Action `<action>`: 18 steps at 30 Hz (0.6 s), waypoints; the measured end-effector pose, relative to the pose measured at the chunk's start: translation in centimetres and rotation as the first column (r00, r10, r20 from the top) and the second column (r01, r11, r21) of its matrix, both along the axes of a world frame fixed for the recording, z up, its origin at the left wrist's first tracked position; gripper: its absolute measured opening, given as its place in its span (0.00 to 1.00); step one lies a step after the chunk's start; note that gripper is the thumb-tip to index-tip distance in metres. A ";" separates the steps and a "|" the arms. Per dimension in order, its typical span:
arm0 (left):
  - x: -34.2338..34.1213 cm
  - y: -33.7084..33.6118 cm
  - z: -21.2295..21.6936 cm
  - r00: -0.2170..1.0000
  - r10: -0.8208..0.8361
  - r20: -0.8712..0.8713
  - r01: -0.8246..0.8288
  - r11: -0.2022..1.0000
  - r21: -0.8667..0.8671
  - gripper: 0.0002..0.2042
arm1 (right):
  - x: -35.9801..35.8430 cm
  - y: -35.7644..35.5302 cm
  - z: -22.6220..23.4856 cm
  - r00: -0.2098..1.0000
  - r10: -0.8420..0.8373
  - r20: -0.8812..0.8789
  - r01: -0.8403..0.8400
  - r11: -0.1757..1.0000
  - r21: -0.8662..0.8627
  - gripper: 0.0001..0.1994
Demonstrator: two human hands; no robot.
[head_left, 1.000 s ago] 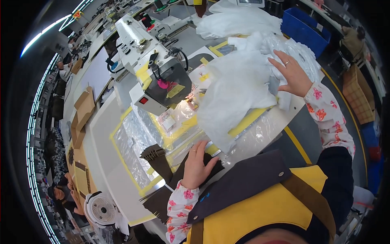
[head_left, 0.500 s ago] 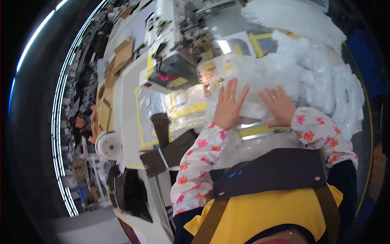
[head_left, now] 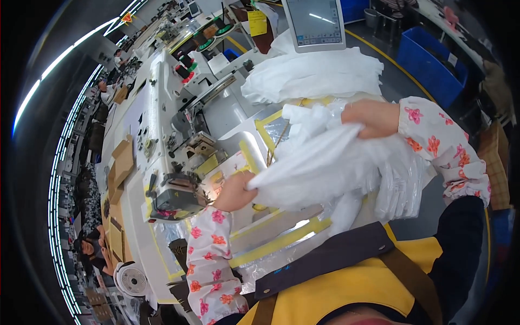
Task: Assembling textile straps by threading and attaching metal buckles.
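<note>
Two forearms in white sleeves with pink and orange flowers extend past a yellow and dark grey apron (head_left: pixel 319 292). I observe dark brown fabric pieces (head_left: pixel 179 252) just beside the left sleeve, partly covered by it.

The left hand (head_left: pixel 234 193) pinches the left end of a white sheet (head_left: pixel 317 170), its fingers pressed together on the gathered edge. The sheet is thin and soft; it stretches slantwise between both hands, above yellow tape strips (head_left: pixel 281 244) and clear plastic on the tabletop (head_left: pixel 146 246). The right hand (head_left: pixel 374 118) grips the sheet's farther end, fingers curled on a bunched fold; I cannot make out every fingertip.

Under and beside the sheet's right side lie white bundles in clear plastic (head_left: pixel 401 189). To the left stands a white sewing machine (head_left: pixel 157 114), its head near the left hand. Beyond the right hand, a broad white pile (head_left: pixel 319 76) lies before an upright screen (head_left: pixel 316 24). Thread spools (head_left: pixel 187 64) stand behind the machine. A blue bin (head_left: pixel 432 60) sits on the floor at far right, well apart from the hands.
</note>
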State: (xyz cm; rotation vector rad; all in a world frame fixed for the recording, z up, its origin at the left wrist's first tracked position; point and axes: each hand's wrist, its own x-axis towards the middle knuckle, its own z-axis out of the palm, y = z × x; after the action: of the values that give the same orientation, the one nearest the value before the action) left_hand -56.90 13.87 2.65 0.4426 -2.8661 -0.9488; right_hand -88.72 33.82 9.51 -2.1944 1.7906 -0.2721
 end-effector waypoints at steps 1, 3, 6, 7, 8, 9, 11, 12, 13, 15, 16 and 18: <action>-1.1 -1.2 1.9 0.995 0.089 -0.042 -0.089 0.996 0.022 0.08 | -2.6 -0.6 -0.2 0.992 -0.115 -0.052 0.110 0.989 -0.098 0.14; -5.7 -3.7 4.0 0.972 0.172 -0.161 -0.186 0.980 -0.077 0.10 | -5.8 -2.1 -0.4 0.963 -0.247 -0.105 0.223 0.954 -0.201 0.12; -14.0 -7.3 3.5 0.938 -0.015 -0.345 -0.230 0.717 -0.658 0.15 | -10.6 -4.5 -3.9 0.780 -0.566 -0.268 0.462 0.809 -0.364 0.08; -15.4 -9.4 2.0 0.939 -0.004 -0.344 -0.241 0.705 -0.667 0.15 | -12.7 -6.3 -6.8 0.768 -0.550 -0.327 0.412 0.816 -0.406 0.09; -17.5 -11.3 0.3 0.947 -0.101 -0.304 -0.177 0.627 -0.758 0.15 | -15.1 -6.8 -8.7 0.734 -0.557 -0.388 0.376 0.810 -0.450 0.10; -19.6 -12.2 -0.4 0.951 -0.186 -0.247 -0.113 0.536 -0.836 0.15 | -17.0 -7.2 -10.0 0.731 -0.566 -0.381 0.381 0.802 -0.461 0.10; -23.7 -14.0 -2.0 0.956 -0.198 -0.216 -0.097 0.482 -0.871 0.14 | -20.5 -7.9 -12.8 0.605 -0.622 -0.498 0.309 0.759 -0.573 0.12; -25.2 -14.4 -2.3 0.964 -0.194 -0.185 -0.085 0.433 -0.898 0.14 | -21.2 -8.5 -12.8 0.608 -0.624 -0.490 0.319 0.758 -0.569 0.12; -26.8 -15.3 -2.6 0.962 -0.189 -0.200 -0.105 0.418 -0.902 0.15 | -22.4 -9.1 -12.5 0.539 -0.698 -0.472 0.355 0.696 -0.625 0.13; -29.8 -17.6 -3.3 0.926 -0.191 -0.326 -0.228 0.406 -0.885 0.14 | -23.9 -10.6 -14.3 0.488 -0.746 -0.453 0.394 0.651 -0.648 0.13; -31.6 -17.6 -3.8 0.919 -0.166 -0.358 -0.258 0.435 -0.862 0.14 | -24.9 -10.3 -15.6 0.434 -0.784 -0.445 0.439 0.615 -0.655 0.13; -32.8 -19.5 -7.5 0.972 -0.032 -0.234 -0.202 0.397 -0.895 0.15 | -25.3 -11.8 -17.8 0.406 -0.801 -0.440 0.475 0.597 -0.647 0.13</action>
State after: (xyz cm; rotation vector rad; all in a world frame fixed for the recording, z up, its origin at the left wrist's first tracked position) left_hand -89.68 -5.62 -4.83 0.3032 -2.5690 0.6654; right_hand -113.97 22.04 -8.25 -1.7583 3.3524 0.0716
